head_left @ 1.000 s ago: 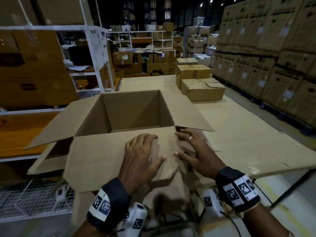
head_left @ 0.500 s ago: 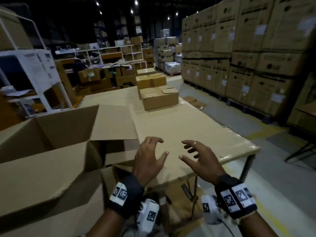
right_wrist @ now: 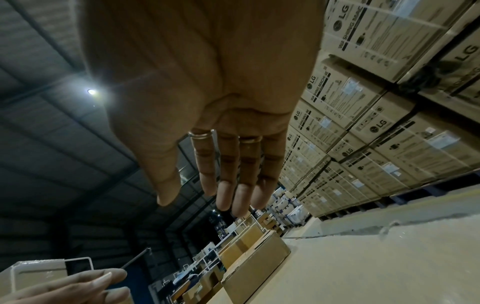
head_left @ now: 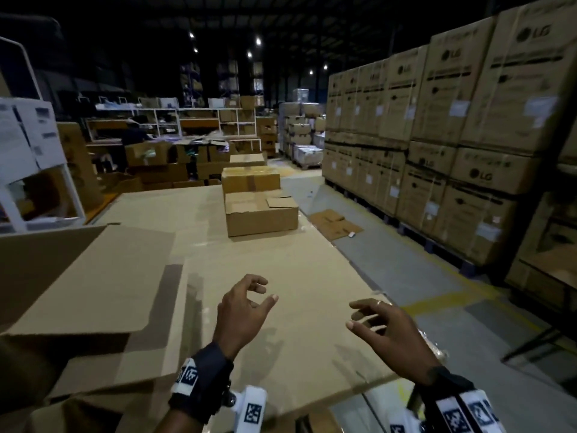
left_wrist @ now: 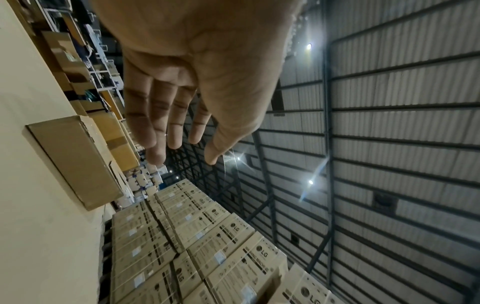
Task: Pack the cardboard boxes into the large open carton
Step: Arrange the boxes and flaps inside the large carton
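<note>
The large open carton [head_left: 78, 292] fills the lower left of the head view, its flaps spread; its inside is out of sight. Two closed cardboard boxes sit in a row farther along the table: the near box [head_left: 260, 215] and a taped box [head_left: 249, 178] behind it. The near box [left_wrist: 75, 162] [right_wrist: 257, 265] also shows in both wrist views. My left hand [head_left: 246, 304] [left_wrist: 182, 152] and right hand [head_left: 371, 320] [right_wrist: 207, 197] hover empty above the table [head_left: 281, 339], fingers loosely spread, well short of the boxes.
Tall stacks of printed appliance cartons [head_left: 452, 135] on pallets wall off the right side across a grey aisle. A flattened box [head_left: 335, 223] lies on the aisle floor. White shelving [head_left: 37, 164] stands at the left, and more shelves and boxes crowd the back.
Both hands have left the carton's front flap and lifted off it, empty. My view has swung right and up, from the carton toward the boxes on the table.
</note>
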Demonstrator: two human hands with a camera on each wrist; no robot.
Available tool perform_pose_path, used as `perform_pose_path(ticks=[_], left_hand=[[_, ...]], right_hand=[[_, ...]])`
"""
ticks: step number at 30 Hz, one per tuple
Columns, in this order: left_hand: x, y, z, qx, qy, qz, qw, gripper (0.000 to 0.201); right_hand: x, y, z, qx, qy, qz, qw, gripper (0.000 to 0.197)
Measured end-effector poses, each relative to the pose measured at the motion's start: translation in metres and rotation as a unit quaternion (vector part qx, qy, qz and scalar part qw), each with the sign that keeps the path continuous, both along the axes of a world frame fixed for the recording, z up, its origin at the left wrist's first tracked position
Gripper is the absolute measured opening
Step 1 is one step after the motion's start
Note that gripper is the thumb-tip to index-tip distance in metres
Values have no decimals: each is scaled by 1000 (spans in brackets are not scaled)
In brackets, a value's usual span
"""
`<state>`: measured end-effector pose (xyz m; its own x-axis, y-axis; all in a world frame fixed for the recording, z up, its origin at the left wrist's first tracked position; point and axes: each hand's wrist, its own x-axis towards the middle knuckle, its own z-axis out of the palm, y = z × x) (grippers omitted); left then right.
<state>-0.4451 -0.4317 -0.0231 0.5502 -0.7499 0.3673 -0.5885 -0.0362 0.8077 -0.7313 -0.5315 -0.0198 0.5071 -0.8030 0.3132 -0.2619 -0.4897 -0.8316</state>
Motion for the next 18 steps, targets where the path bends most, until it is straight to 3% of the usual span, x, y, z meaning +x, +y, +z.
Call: perform_pose_path(ticks=[9,18], left_hand=[[34,-141,15,-23,59,40,997,26],[-5,-238,7,4,91,40,995,24]], right_hand=[[21,-167,35,-8,33,44,998,24],[28,-275,45,5,-9,66,998,22]])
